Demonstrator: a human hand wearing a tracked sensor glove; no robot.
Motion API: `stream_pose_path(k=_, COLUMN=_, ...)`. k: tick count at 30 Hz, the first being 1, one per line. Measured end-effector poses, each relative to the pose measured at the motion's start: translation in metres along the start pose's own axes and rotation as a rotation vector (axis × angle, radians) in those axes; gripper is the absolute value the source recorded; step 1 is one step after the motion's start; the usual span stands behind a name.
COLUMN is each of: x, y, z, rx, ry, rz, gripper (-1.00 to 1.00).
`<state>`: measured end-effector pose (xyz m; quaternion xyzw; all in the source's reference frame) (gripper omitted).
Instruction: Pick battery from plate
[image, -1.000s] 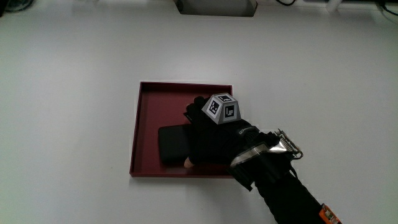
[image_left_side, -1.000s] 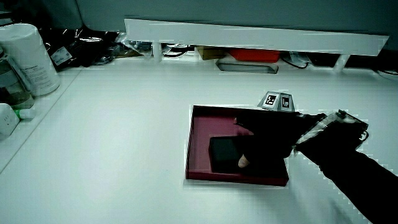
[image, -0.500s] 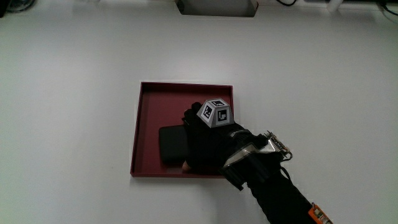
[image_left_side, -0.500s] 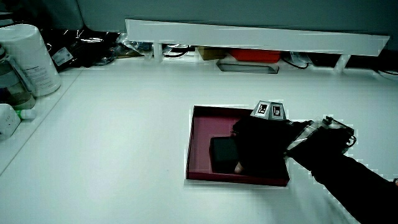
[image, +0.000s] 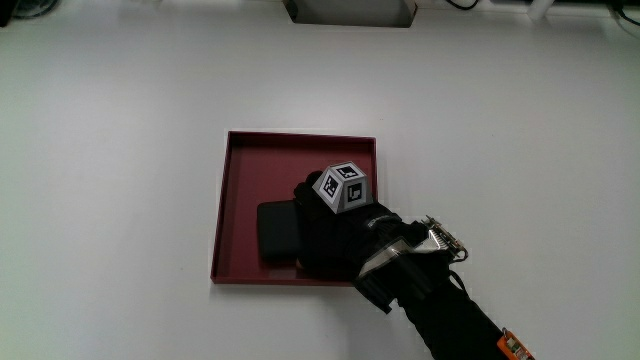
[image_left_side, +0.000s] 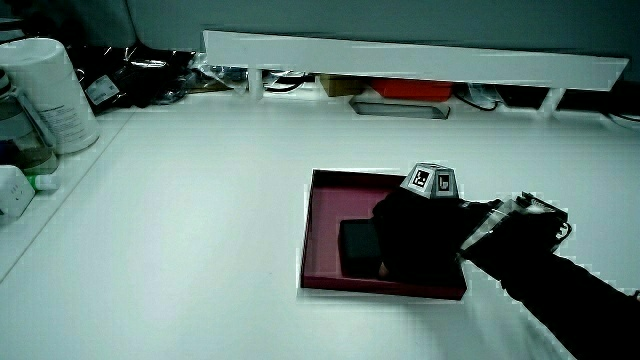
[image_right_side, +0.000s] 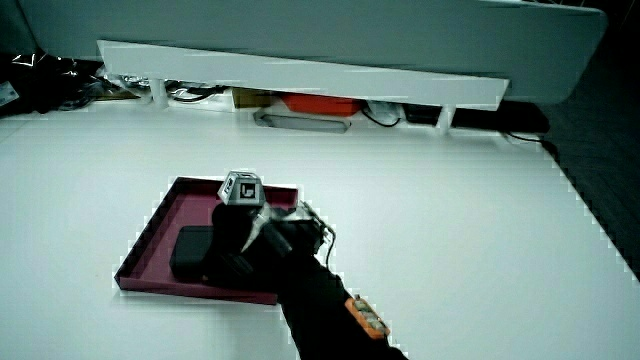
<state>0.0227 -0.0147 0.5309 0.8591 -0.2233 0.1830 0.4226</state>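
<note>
Table: white, wide; the low partition sits at its edge farthest from you, w/ clutter under it.
Plate: dark red, square, raised rim, more of a shallow tray. Sits mid-table. You see it in both side views too.
Forearm: black sleeve, comes in from your side of the table, over the plate corner nearest you.
Hand: inside the plate rim, low over the plate floor, patterned cube on its back facing up. It's right at the battery, overlapping one end of it.
Battery: black, flat, blocky pack w/ rounded corners, lying flat on the plate floor in the half nearer you. Also in a side view and.
Key relation: battery lies straight ahead of your fingertips, touching or partly under the hand; its long axis looks to run toward/away from you, across your reach, so judged best pinched across the short width.
Grip state: can't tell. Glove and battery are both black and merge in all 3 views, so no call on whether you've got hold of it.
Progress (judged): battery not lifted yet, lies on the plate.
</note>
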Motion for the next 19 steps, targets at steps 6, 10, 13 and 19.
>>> stream_pose_path(k=6, x=0.001, y=0.000, z=-0.002, rx=0.023, ry=-0.009, rz=0.018, gripper=0.93)
stream_pose_path(k=10, x=0.003, y=-0.002, z=0.000, rx=0.022, ry=0.005, rz=0.026, gripper=1.00)
stream_pose_path(k=13, x=0.003, y=-0.007, z=0.007, rx=0.032, ry=0.019, rz=0.038, gripper=1.00)
stream_pose_path(k=19, x=0.001, y=-0.029, z=0.032, rx=0.055, ry=0.002, rz=0.077, gripper=1.00)
